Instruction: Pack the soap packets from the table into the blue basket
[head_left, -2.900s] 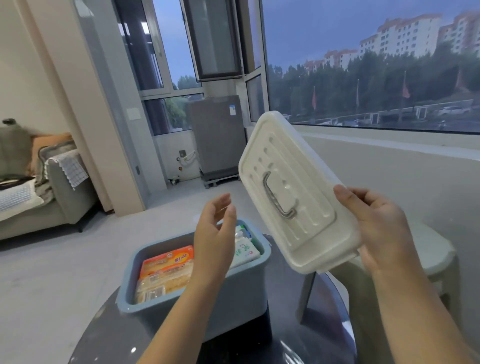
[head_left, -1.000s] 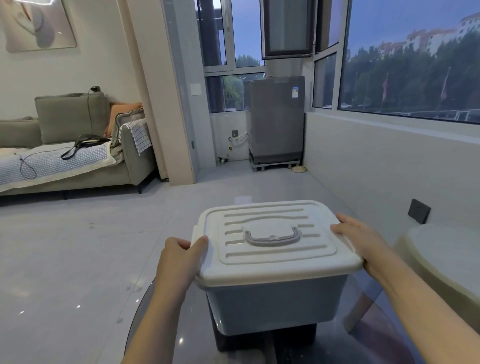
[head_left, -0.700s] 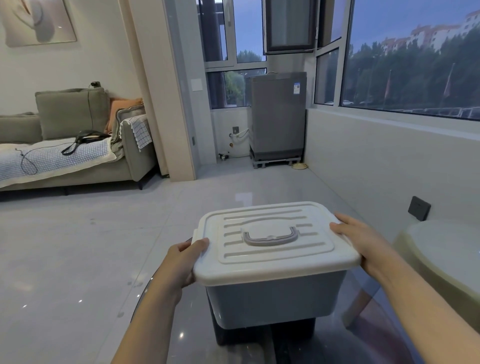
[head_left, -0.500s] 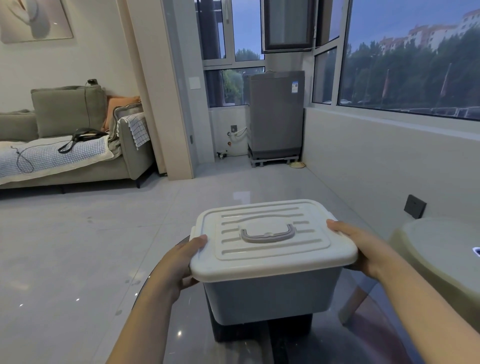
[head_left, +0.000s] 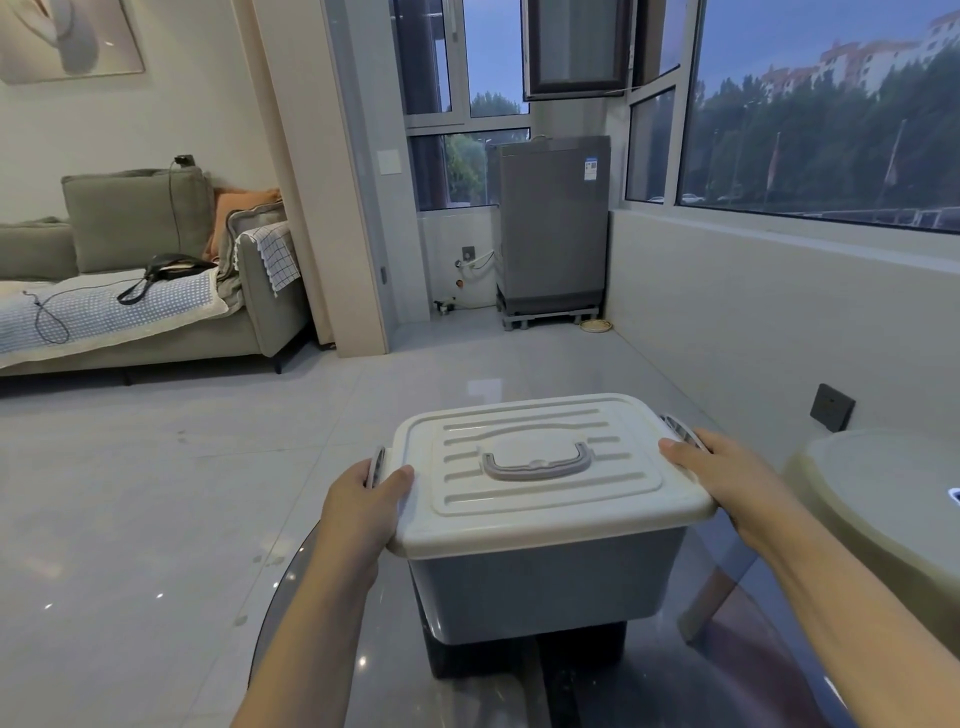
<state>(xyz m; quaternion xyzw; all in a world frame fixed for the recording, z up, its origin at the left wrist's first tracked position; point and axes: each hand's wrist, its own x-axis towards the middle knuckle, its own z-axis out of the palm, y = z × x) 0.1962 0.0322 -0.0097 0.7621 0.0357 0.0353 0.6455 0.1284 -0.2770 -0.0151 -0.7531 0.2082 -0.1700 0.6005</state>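
- On the dark glass table (head_left: 675, 686) stands the blue basket (head_left: 545, 582), white lid (head_left: 545, 467) seated on top, so the soap packets are hidden (presumably inside).
- Left hand (head_left: 363, 504) grips the left side clasp (head_left: 375, 465), thumb over the lid edge, likely to latch it.
- Right hand (head_left: 727, 473) curls over the right clasp (head_left: 680, 428), forearms reaching in from both sides.

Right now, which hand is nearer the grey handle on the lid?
Left, narrowly. The left hand grips the white lid's left edge, level with the grey handle. The right hand holds the right edge, slightly farther from it.
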